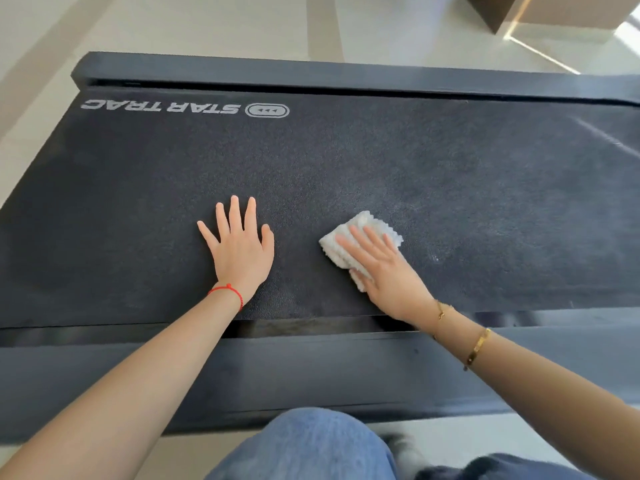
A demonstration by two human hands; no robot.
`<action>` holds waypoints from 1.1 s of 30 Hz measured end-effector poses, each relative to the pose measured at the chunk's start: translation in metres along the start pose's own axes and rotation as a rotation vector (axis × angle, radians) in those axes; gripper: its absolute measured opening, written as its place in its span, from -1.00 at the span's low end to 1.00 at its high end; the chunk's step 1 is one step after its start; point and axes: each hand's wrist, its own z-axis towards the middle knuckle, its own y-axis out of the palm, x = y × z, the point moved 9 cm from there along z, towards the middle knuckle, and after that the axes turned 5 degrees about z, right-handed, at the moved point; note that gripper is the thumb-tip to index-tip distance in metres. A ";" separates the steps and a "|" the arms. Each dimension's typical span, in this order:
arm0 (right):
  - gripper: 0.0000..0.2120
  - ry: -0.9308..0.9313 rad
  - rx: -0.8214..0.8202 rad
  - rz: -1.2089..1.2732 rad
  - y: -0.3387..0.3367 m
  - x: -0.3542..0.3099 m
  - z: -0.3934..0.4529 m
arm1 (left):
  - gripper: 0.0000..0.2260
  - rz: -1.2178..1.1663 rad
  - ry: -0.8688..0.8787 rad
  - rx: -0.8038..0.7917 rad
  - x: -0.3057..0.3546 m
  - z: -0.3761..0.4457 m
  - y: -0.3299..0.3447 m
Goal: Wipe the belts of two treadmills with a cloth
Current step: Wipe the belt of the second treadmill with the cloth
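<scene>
A black treadmill belt [381,161] with a STAR TRAC logo near its far left corner fills the middle of the view. My left hand [240,247] lies flat on the belt, fingers spread and straight, holding nothing. To its right, my right hand [384,271] presses a folded white cloth [367,225] onto the belt with straight fingers. The cloth's far part and left edge stick out from under the fingers. Only one treadmill is in view.
Dark side rails run along the near edge [311,368] and the far edge [311,72] of the belt. Pale tiled floor [207,26] lies beyond. A brown box-like object [554,10] stands at the top right. My jeans-clad knee [311,445] is at the bottom.
</scene>
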 end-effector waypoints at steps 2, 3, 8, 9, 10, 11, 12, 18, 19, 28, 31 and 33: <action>-0.51 0.114 0.067 -0.042 -0.017 0.035 -0.001 | -0.48 0.004 0.002 0.005 0.001 -0.002 0.000; -0.50 0.212 0.090 -0.042 -0.022 0.053 -0.002 | -0.48 0.010 0.004 0.014 0.001 -0.002 -0.001; -0.42 0.454 0.165 -0.049 -0.017 0.059 0.004 | -0.48 0.012 0.010 0.052 0.002 0.000 0.001; -0.43 0.388 0.145 -0.058 -0.011 0.042 0.010 | -0.49 0.015 0.010 0.058 0.002 0.000 0.001; -0.43 0.294 0.113 -0.082 -0.004 0.021 0.015 | -0.49 0.016 0.008 0.066 0.002 0.001 0.001; -0.43 0.201 0.076 -0.107 0.004 0.001 0.018 | -0.49 0.017 0.009 0.070 0.002 0.000 0.001; -0.42 0.126 0.036 -0.109 0.013 -0.017 0.017 | -0.49 0.017 0.012 0.076 0.002 0.000 0.001; -0.48 -0.037 0.008 0.086 0.011 -0.013 0.010 | -0.50 0.002 -0.006 0.095 0.000 0.000 0.000; -0.48 -0.020 0.031 0.049 0.005 0.003 0.016 | -0.50 0.007 -0.002 0.093 0.000 0.000 0.000; -0.52 0.160 0.131 -0.143 -0.011 0.040 0.095 | -0.53 -0.001 0.001 0.130 0.000 -0.002 -0.004; -0.47 -0.082 0.042 -0.140 0.014 -0.008 0.078 | -0.53 -0.005 -0.008 0.142 -0.001 0.000 -0.004; -0.46 -0.179 -0.036 -0.033 0.023 -0.020 0.062 | -0.54 -0.012 -0.006 0.147 -0.001 -0.001 -0.003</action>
